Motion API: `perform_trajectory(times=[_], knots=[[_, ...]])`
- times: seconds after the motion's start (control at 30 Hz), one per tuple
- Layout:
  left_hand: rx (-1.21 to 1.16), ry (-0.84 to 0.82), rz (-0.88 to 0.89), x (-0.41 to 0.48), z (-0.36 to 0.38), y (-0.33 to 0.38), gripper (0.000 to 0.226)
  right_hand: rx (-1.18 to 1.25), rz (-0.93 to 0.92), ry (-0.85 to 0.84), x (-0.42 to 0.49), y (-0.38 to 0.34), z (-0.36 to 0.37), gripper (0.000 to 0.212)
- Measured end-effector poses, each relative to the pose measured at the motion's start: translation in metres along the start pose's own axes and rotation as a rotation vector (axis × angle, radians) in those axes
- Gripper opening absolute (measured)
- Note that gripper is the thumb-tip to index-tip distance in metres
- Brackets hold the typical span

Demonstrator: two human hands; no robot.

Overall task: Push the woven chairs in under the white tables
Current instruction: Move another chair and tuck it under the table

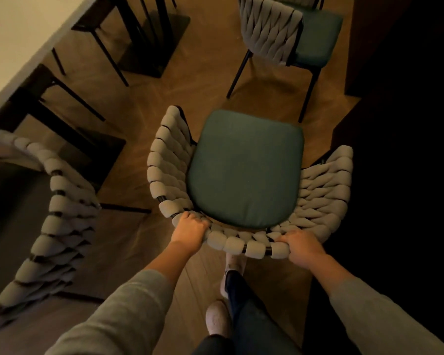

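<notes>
Grey sleeves (126, 303) reach out from the near edge. The left hand (190, 230) and right hand (301, 245) each curl over the padded back rim of the woven chair (244, 170), one at each bend, probably to steer it evenly. The chair stands on open floor, apart from the white table (10, 26) at far left. Its legs are hidden under the seat, and the right side is lost in darkness.

The person wears a grey top (113, 319) with soft sleeves (379, 311) ending partway along the forearms, dark blue trousers (249, 313) and pale shoes (217, 319); left hand (190, 230) and right hand (303, 245) are bare.
</notes>
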State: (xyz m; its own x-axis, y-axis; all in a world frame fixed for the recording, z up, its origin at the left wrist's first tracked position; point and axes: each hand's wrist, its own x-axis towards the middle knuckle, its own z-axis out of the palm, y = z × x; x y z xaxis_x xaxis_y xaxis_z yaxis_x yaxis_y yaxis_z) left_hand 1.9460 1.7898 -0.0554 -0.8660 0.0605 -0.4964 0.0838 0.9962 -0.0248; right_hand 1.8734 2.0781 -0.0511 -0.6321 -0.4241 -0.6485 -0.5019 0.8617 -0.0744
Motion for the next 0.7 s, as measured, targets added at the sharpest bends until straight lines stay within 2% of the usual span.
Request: perform_trajectory(times=[0.23,0.33,0.5,0.6,0.7], knots=[[0.002,-0.052,-0.036,-0.082,0.049,0.038,0.030,-0.057,0.021,0.157,-0.065,-0.014,0.072,0.050],[-0.006,-0.082,0.027,-0.107,0.064,0.046,0.032,-0.090,0.030,0.129,-0.073,-0.014,0.089,0.048],[0.004,-0.147,0.160,-0.115,0.065,0.014,0.041,-0.227,-0.023,0.027,-0.064,-0.011,0.086,0.043],[0.075,-0.190,0.139,-0.100,0.057,-0.008,0.035,-0.267,-0.038,0.020,-0.053,0.000,0.075,0.046],[0.053,-0.208,0.074,-0.079,0.049,-0.008,0.041,-0.326,-0.073,0.027,-0.031,0.017,0.049,0.046]])
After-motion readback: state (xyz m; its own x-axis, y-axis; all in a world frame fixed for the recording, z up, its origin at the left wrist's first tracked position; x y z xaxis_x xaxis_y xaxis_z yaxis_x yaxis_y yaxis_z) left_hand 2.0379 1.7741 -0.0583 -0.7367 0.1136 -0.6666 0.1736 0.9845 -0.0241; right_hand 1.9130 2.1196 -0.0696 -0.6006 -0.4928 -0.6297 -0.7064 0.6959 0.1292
